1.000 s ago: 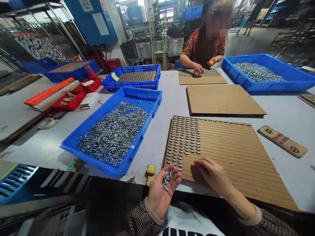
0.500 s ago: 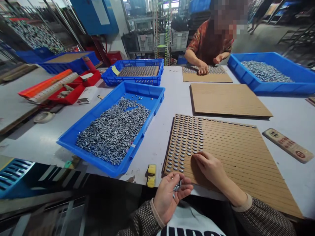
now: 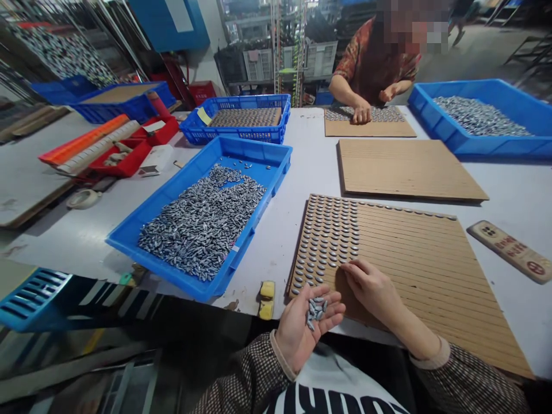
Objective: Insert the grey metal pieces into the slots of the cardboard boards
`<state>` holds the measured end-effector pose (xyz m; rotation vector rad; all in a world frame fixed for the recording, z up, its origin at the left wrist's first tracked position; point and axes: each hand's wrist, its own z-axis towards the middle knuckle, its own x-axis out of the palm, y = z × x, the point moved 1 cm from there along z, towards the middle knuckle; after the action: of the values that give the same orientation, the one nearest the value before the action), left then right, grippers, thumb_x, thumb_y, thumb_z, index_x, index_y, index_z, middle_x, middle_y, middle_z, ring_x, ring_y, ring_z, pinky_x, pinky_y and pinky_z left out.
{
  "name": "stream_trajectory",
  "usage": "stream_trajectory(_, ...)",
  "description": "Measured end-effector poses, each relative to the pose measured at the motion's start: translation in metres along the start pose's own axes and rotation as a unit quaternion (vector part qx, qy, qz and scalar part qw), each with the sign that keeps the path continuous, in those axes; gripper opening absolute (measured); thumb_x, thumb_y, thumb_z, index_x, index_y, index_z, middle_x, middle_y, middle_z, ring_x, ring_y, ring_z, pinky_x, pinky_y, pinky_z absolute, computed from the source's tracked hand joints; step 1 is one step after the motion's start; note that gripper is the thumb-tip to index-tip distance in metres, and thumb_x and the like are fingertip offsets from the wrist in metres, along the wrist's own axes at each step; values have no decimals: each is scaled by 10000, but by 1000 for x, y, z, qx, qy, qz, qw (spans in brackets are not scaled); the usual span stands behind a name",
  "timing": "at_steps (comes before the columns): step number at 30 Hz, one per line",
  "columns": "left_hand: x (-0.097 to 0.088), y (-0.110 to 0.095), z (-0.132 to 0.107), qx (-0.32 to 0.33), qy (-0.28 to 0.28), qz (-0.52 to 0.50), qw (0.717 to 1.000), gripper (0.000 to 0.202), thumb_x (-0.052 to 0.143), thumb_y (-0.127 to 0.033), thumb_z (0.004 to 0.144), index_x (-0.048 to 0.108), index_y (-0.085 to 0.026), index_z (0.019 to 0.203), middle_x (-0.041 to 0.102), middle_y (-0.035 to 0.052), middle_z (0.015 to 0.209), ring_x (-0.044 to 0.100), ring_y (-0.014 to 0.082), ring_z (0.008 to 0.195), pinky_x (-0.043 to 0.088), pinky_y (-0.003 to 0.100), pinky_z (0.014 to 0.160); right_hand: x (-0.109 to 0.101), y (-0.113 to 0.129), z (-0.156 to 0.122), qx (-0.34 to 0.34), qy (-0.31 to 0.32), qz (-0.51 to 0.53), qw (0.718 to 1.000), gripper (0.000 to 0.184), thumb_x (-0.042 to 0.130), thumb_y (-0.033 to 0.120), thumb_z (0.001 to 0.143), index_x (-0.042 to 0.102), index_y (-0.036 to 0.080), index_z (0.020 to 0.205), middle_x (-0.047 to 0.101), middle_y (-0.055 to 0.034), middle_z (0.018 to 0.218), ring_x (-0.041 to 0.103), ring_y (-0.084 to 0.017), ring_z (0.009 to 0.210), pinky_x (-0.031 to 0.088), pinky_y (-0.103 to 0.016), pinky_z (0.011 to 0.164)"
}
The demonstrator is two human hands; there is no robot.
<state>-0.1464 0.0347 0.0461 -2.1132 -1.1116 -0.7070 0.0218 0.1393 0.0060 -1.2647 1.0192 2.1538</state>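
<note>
My left hand [image 3: 304,325] is cupped palm-up at the table's near edge, holding several small silvery metal pieces [image 3: 316,309]. My right hand [image 3: 373,290] rests on the grooved cardboard board [image 3: 431,270], fingertips pinched at the edge of the filled rows. The metal pieces [image 3: 330,238] fill the board's left part in neat rows. Whether the pinch holds a piece is hidden. A blue tray [image 3: 172,201] heaped with loose metal pieces [image 3: 202,221] stands to the left of the board.
A person across the table works at another cardboard board [image 3: 371,127]. An empty grooved board [image 3: 405,169] lies between us. A blue tray [image 3: 483,141] of pieces stands at the right, a blue basket [image 3: 237,135] and red trays [image 3: 125,164] at the left. A printed strip [image 3: 511,251] lies right.
My right hand has slid up the board toward the filled rows. My left hand has opened a little, showing the pieces in its palm. The view has shifted slightly.
</note>
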Motion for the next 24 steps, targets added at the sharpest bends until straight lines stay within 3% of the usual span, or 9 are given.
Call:
stream_trajectory(3,1,2,2,7,20,7,1000,494,494,-473,904,575,-64,1170,636,198,1142,668,228,936,487,368,894,-17,21,-4,-6,4,98,995,245,452,262,940,631,212,1100,640,-91,1025,617,-187,905,510,-292,765)
stream_trajectory(6,7,5,4,26,66,19,997,474,485,-485,908,622,-88,1128,655,147,1075,638,202,958,484,342,896,-31,45,-7,-74,75,171,980,245,481,211,922,612,248,1125,639,-82,1035,587,-196,930,509,-318,765)
stream_trajectory(9,13,7,4,27,101,37,994,474,481,-503,904,645,-111,1113,661,125,1046,614,213,1003,482,337,894,-35,58,-8,-81,113,187,972,276,438,126,911,616,245,1085,648,-75,997,565,-193,891,499,-329,736)
stream_trajectory(14,16,13,5,15,100,65,993,418,536,-495,878,666,-121,1011,665,114,1029,596,235,1039,476,357,899,-29,56,-12,-55,123,208,969,248,417,111,911,625,218,993,636,-69,920,549,-181,845,485,-311,705)
stream_trajectory(21,14,17,8,-8,109,60,992,338,532,-422,896,647,-121,998,658,112,1042,615,215,1006,481,363,909,-32,50,-23,-31,64,227,971,222,407,181,955,615,230,1015,632,-62,904,572,-179,841,485,-303,721)
stream_trajectory(24,14,14,10,5,68,80,994,245,592,-294,864,628,-101,1011,665,129,1026,655,203,922,497,356,886,-37,32,-24,17,45,238,970,170,441,226,950,607,228,983,631,-49,860,587,-168,793,487,-280,675)
